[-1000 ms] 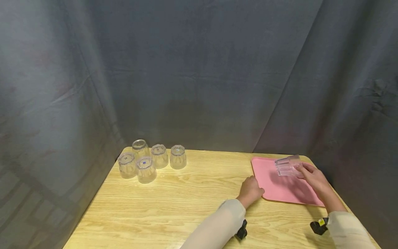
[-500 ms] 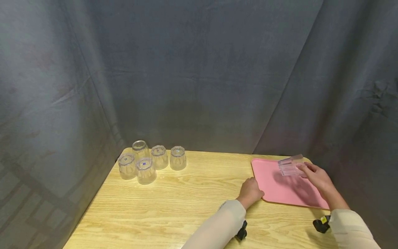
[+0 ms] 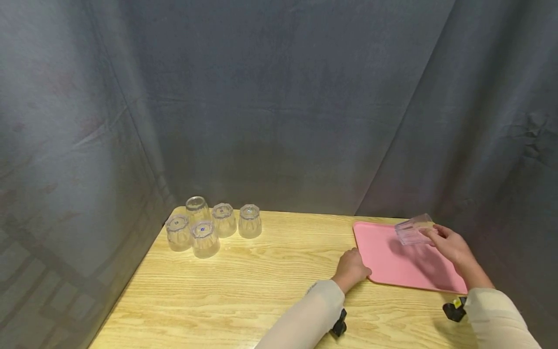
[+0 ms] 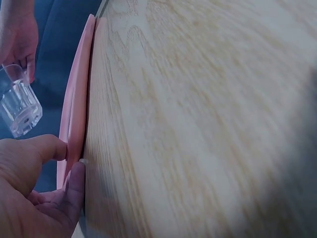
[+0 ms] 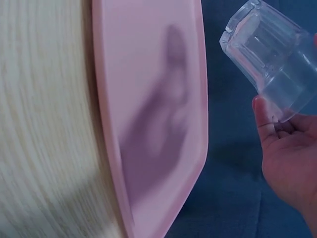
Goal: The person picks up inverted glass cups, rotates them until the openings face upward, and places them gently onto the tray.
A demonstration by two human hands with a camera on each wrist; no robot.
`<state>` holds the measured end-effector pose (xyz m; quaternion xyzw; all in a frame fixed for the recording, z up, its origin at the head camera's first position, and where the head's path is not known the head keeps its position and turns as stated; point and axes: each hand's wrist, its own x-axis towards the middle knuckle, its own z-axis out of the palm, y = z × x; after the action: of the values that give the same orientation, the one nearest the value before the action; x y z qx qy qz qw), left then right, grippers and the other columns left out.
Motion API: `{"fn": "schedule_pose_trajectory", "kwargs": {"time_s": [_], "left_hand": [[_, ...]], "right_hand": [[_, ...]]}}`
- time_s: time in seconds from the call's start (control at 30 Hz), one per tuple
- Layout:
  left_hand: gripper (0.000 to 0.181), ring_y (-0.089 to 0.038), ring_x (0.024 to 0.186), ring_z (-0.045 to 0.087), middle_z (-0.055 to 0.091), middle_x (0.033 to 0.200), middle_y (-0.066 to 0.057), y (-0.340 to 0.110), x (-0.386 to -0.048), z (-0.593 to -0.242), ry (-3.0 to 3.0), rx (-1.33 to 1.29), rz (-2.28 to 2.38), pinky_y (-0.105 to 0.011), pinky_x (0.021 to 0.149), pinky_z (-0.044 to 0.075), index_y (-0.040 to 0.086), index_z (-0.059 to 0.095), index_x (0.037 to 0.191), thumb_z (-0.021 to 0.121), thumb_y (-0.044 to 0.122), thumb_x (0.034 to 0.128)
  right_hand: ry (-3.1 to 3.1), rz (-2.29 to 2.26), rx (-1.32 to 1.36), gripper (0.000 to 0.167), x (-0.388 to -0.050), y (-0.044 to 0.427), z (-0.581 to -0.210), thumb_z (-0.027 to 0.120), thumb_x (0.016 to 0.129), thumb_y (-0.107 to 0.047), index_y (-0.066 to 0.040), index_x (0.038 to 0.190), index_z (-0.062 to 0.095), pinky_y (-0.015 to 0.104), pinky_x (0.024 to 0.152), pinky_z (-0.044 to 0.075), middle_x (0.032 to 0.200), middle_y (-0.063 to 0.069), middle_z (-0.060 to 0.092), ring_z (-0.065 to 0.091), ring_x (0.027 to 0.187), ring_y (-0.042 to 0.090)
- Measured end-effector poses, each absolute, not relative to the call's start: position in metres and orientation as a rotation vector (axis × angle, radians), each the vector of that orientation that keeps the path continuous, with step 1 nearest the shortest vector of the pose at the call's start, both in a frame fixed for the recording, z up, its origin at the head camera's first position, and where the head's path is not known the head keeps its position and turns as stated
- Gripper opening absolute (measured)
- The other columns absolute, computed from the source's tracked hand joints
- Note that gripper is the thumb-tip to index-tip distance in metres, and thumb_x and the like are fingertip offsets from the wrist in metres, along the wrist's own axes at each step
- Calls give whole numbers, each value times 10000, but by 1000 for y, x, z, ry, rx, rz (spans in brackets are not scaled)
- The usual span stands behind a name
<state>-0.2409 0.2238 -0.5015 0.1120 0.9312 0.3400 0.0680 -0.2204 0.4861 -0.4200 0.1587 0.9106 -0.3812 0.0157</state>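
A clear plastic-looking tumbler (image 3: 409, 232) with a faceted base is tilted in the air above the pink tray (image 3: 383, 264). My right hand (image 3: 453, 247) grips it near its rim, base pointing left. The right wrist view shows the thumb against the side of the tumbler (image 5: 262, 54), with part of the fingers cut off by the frame. My left hand (image 3: 350, 267) pinches the tray's left edge near its front corner. In the left wrist view, its fingers (image 4: 74, 191) lie along the raised rim.
Several upside-down clear tumblers (image 3: 205, 240) stand grouped at the back left of the wooden table (image 3: 244, 291). One tumbler (image 3: 250, 222) is slightly apart on their right. Dark grey curtains (image 3: 279, 121) enclose the table at the back and sides.
My right hand has shifted slightly right with the tumbler, which now tilts a little more. My left hand stays at the tray's edge.
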Motion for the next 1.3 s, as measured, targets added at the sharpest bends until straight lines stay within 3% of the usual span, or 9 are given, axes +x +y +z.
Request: {"fn": "schedule_pose_trajectory", "kwargs": {"time_s": [0.3,0.73,0.87,1.03,1.3], "left_hand": [[451,-177,893,631,651,938,-42,224,-245,-501,2764,312,1054,-254,765,522,57,656,1109,867,264,769],[474,-161,831,604,644,922,-59,224,-246,-502,2748,292,1065,-257,732,517,45,645,1117,875,261,764],[472,-160,822,601,645,916,-62,225,-245,-502,2741,280,1066,-260,736,520,46,642,1109,877,260,760],[462,-155,796,584,641,901,-57,225,-243,-503,2733,285,1087,-261,726,515,45,641,1101,878,238,754],[437,-139,742,535,622,868,-36,226,-245,-505,2721,292,1116,-252,693,496,62,639,1072,887,228,752]], "right_hand": [[2914,-1099,481,1059,-226,493,-415,460,986,-641,181,1515,51,762,1024,316,1501,487,150,288,1298,632],[3106,-930,525,912,-234,499,-425,569,962,-571,230,1348,365,670,841,507,1238,460,460,516,1025,561],[3095,-915,578,936,-236,503,-432,561,954,-576,232,1370,337,689,885,482,1259,471,428,491,1055,571],[3093,-859,616,1018,-238,507,-436,557,953,-571,266,1420,216,743,1020,348,1352,507,278,343,1207,642],[3148,-745,597,997,-243,510,-441,564,962,-531,288,1400,203,745,1023,339,1309,520,249,330,1181,651]]}}
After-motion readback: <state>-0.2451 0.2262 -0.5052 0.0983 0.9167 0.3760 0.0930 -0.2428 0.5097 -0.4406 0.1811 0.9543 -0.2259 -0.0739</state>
